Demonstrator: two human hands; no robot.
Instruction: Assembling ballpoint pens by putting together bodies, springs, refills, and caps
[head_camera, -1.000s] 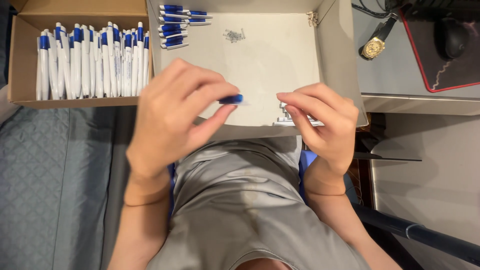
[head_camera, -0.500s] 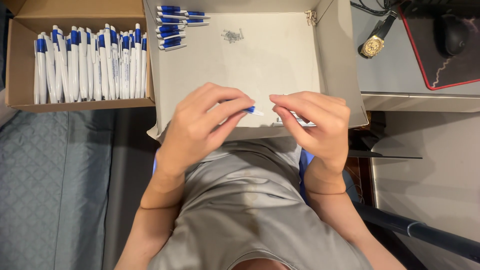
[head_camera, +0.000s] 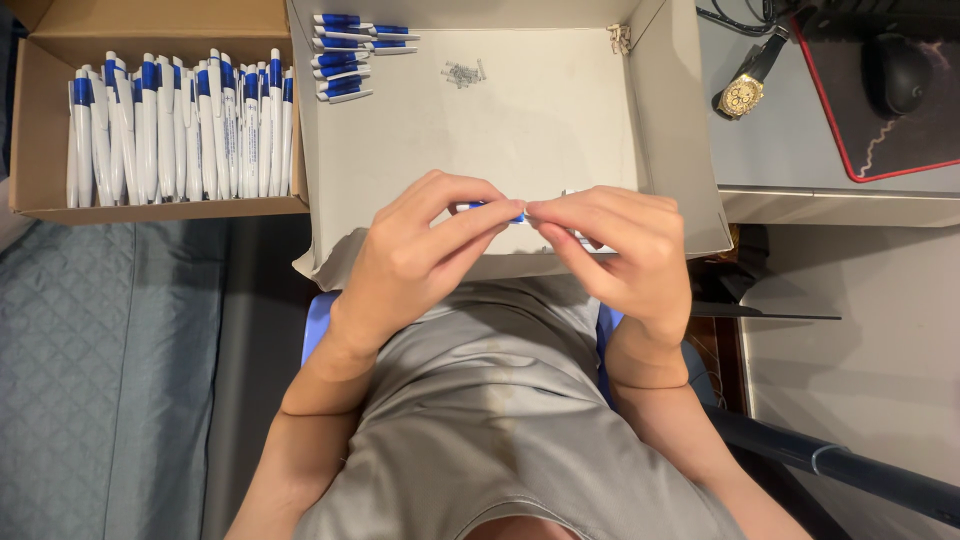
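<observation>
- My left hand (head_camera: 415, 255) is curled, its fingertips pinching the blue end of a pen (head_camera: 497, 210).
- My right hand (head_camera: 620, 250) pinches the pen's other end, over the white box (head_camera: 540, 130).

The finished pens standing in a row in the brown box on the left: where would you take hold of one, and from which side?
Judging by their pose, from above, at the near white end. The pens lie side by side, touching, in the brown box, so their flanks are shut off. Two fingertips on one barrel end could tip it up, then slide it out lengthwise.
</observation>
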